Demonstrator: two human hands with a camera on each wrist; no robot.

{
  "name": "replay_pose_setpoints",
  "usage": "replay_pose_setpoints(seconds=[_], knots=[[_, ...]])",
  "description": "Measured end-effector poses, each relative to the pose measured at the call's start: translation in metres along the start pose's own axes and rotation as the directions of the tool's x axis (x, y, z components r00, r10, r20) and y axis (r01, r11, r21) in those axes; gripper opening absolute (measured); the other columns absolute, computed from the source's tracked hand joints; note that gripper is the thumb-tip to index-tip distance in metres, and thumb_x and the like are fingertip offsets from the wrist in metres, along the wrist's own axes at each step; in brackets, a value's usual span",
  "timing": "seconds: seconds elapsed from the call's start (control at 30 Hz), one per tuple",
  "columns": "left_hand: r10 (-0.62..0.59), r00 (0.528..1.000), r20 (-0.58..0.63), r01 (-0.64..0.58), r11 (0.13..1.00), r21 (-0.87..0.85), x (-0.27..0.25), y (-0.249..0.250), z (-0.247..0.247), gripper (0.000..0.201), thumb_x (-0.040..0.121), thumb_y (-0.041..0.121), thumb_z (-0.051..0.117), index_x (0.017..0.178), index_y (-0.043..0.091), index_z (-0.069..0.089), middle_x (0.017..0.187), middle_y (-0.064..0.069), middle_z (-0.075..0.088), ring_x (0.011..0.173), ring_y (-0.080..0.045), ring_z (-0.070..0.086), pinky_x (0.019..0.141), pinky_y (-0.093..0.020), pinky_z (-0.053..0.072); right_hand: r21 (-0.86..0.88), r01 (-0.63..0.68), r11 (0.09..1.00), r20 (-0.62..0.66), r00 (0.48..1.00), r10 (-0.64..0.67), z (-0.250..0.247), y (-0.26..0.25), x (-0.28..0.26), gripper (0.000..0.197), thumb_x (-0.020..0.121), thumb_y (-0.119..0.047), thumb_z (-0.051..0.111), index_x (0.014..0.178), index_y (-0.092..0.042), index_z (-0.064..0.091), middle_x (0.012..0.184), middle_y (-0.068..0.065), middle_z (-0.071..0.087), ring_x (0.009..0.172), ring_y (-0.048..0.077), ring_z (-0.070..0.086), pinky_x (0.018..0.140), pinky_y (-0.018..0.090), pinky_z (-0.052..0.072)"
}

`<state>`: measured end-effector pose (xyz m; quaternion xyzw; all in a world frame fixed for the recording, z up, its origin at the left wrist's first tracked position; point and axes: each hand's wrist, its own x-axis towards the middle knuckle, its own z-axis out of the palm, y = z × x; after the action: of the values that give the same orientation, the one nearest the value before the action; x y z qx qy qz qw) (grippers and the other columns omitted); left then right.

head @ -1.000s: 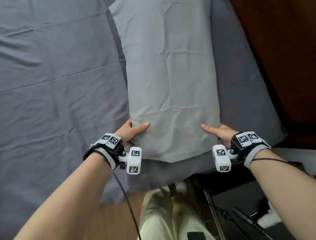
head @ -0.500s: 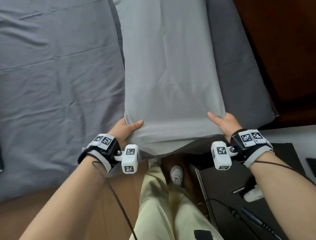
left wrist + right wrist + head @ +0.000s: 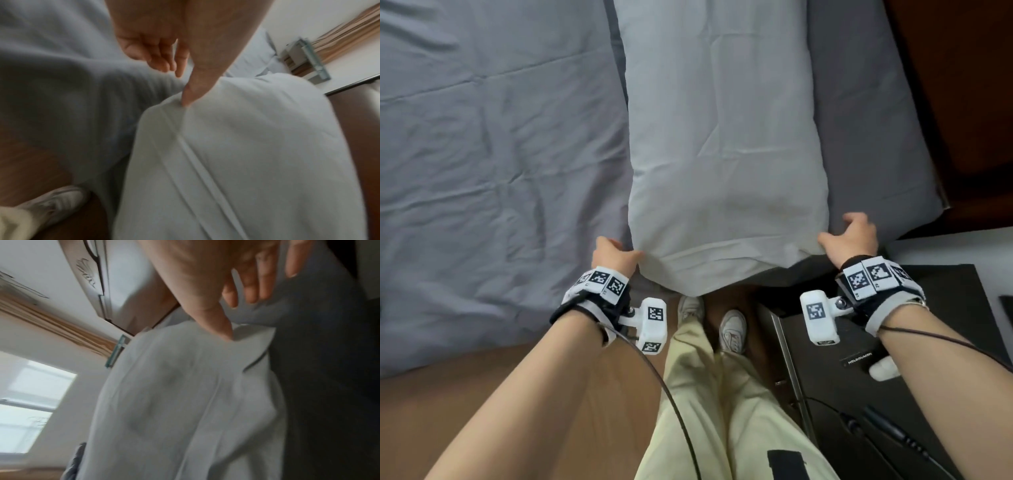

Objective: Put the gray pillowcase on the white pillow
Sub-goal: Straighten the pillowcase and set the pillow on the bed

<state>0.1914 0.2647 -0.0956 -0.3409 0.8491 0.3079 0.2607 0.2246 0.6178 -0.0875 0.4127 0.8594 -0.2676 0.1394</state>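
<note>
Gray pillowcase [image 3: 726, 144] lies at the bed's [image 3: 493, 144] near edge; left hand [image 3: 613, 256] and right hand [image 3: 852, 236] each pinch a near corner.

Wooden floor [image 3: 482, 394] (window [image 3: 30, 402], perhaps)

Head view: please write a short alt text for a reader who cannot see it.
Two hands, left hand and right hand, hold the near corners of a pillow in a gray pillowcase at the edge of a gray-sheeted bed.
</note>
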Motion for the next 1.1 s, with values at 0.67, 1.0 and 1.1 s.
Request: replay_pose_setpoints(seconds=[0.67,1.0,1.1], knots=[[-0.057,0.987,0.151,0.092,0.967,-0.238,0.005,0.091,-0.012,0.083,0.073,0.071,0.05,0.142,0.027,0.035,0.149,-0.011,0.025,0.135,-0.029,0.035,0.114,-0.04,0.03,0.287,-0.378,0.88,0.325,0.903,0.282,-0.016,-0.065,0.039,0.085,0.063,-0.067,0.071,0.121,-0.008,0.055,0.092,0.008,0.065,0.071,0.022,0.06,0.075,0.035,0.051],[0.137,0.946,0.295,0.017,0.885,-0.466,0.077,0.108,0.016,0.08,0.045,0.068,0.072,0.108,0.019,0.064,0.107,-0.003,0.072,0.098,-0.024,0.069,0.095,-0.044,0.052,0.417,-0.291,0.861,0.468,0.881,0.071,0.011,-0.091,0.112,0.121,0.029,-0.083,0.076,0.134,-0.029,0.05,0.135,-0.006,0.058,0.123,0.016,0.056,0.108,0.049,0.039],[0.184,0.92,0.347,0.0,0.884,-0.468,0.066,0.122,0.003,0.085,0.045,0.062,0.078,0.117,0.022,0.057,0.112,-0.001,0.07,0.1,-0.023,0.068,0.093,-0.044,0.053,0.342,-0.453,0.824,0.659,0.74,0.134,-0.003,-0.13,0.083,0.087,0.043,-0.06,0.087,0.119,-0.023,0.064,0.111,0.005,0.072,0.102,0.025,0.068,0.092,0.053,0.051]])
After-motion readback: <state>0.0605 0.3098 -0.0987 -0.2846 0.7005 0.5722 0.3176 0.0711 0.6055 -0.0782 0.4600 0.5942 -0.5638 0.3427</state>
